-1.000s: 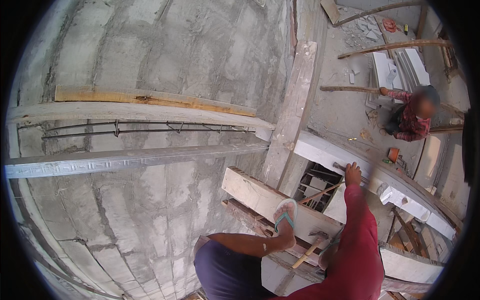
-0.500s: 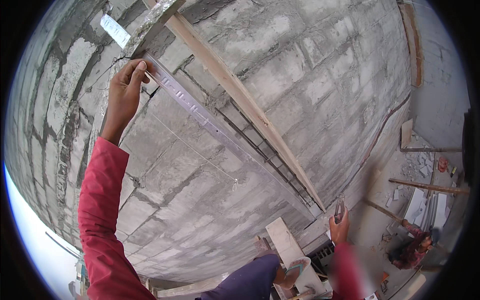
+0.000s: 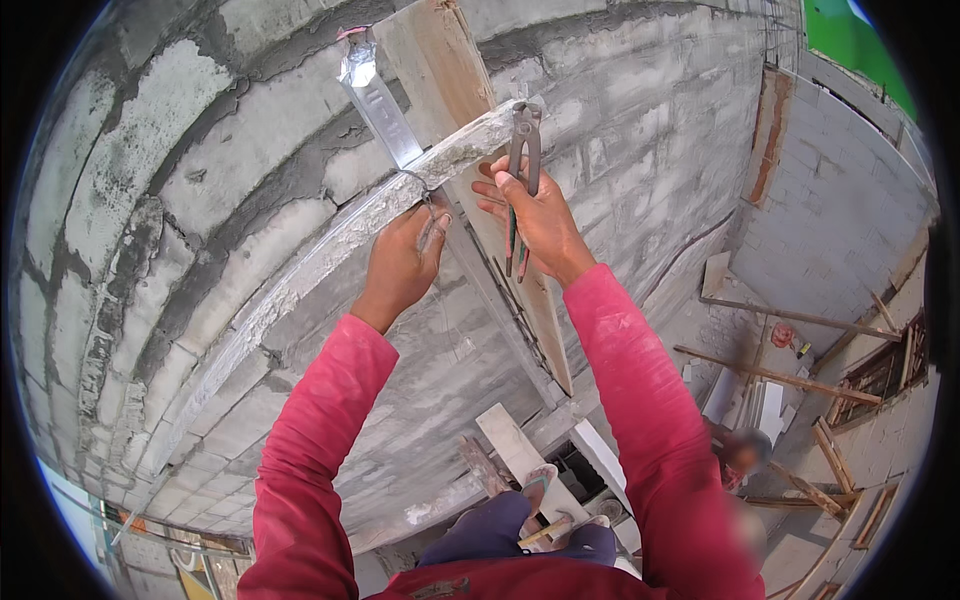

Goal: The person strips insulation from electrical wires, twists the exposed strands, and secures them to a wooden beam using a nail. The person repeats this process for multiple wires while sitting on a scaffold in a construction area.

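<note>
Gripping the pincers (image 3: 522, 170) in my right hand (image 3: 535, 215), jaws up, handles down my palm. My left hand (image 3: 405, 260) pinches tie wire (image 3: 428, 215) where the mortar-crusted metal rail (image 3: 330, 250) crosses the wooden plank (image 3: 470, 150), just left of the pincers. The pincers are dark steel, upright against the block wall (image 3: 650, 150).
</note>
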